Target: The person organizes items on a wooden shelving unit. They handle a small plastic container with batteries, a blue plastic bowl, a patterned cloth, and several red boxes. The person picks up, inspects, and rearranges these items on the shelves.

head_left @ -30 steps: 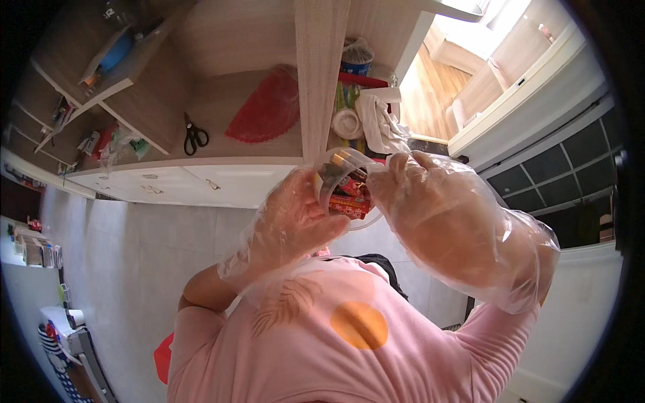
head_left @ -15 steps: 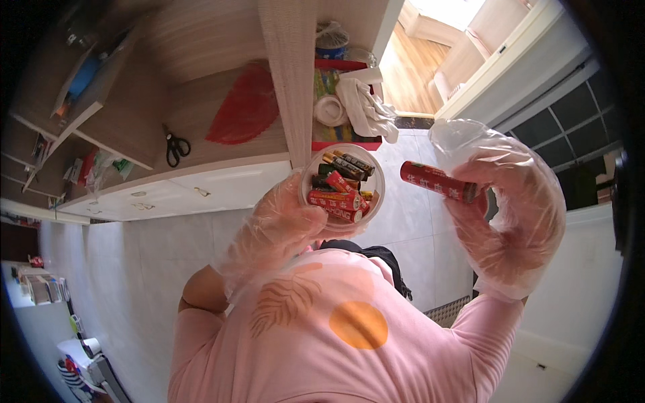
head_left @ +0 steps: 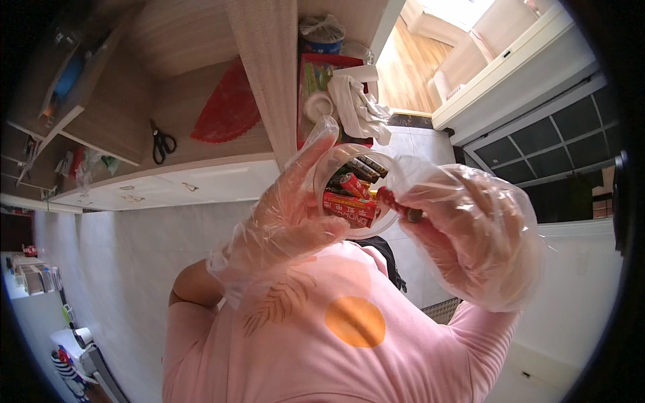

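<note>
My left hand (head_left: 285,208), in a thin clear plastic glove, holds a round clear plastic tub (head_left: 377,223) in front of my chest, its thumb and a raised finger along the left side. Inside lie several batteries (head_left: 347,209), red ones in front and dark ones behind. Gloved the same way, my right hand (head_left: 470,235) is closed on a red battery (head_left: 388,197) at the tub's right rim. This battery is seen nearly end-on and partly covered by the fingers.
On the left, a wooden shelf holds black scissors (head_left: 162,142) and a red scalloped mat (head_left: 228,107). Beyond the tub, a red tray (head_left: 349,62) carries white gloves (head_left: 356,107) and a tape roll (head_left: 318,106). A dark paned window (head_left: 557,134) is at the right.
My right hand has brought the red battery left to the tub and turned it. The left hand's finger has lifted up, and the tub has shifted slightly right.
</note>
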`<state>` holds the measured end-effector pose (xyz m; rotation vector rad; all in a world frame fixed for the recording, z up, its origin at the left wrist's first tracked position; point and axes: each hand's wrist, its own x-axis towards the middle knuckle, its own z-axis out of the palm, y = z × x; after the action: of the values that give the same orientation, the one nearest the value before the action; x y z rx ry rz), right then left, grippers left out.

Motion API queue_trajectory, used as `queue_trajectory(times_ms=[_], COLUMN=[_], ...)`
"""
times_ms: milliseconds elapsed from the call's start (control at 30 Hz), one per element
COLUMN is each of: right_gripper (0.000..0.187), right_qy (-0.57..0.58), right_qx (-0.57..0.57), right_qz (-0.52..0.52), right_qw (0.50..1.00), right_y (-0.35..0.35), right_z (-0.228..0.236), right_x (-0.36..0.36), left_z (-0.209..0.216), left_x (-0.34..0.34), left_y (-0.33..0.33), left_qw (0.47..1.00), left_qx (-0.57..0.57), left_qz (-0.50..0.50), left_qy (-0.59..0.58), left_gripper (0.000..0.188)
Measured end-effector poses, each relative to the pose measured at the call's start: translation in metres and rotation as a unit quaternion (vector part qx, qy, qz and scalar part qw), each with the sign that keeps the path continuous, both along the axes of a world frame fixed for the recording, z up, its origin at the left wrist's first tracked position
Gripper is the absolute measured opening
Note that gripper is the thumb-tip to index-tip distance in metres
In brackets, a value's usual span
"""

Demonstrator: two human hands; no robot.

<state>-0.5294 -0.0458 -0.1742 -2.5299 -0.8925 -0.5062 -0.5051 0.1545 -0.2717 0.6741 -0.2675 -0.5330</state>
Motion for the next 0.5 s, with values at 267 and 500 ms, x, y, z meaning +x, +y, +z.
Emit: queue_trajectory(times_ms=[267,500], right_gripper=[0.025,0.025], right_qy=[-0.012,-0.016], right_qx=[-0.031,-0.025], right_qz=[0.029,0.042], right_qw=[0.999,0.999], right_y=[-0.029,-0.052], right_z=[-0.006,-0.011], right_x=[0.027,0.042], left_z=[-0.002,-0.002], left_x=[0.019,0.024], left_y=[-0.023,-0.049], left_qw=[0.999,0.999], left_qx=[0.046,0.015], left_qz=[-0.007,0.031], left_qy=[-0.012,-0.013], left_gripper=[0.092,0.095])
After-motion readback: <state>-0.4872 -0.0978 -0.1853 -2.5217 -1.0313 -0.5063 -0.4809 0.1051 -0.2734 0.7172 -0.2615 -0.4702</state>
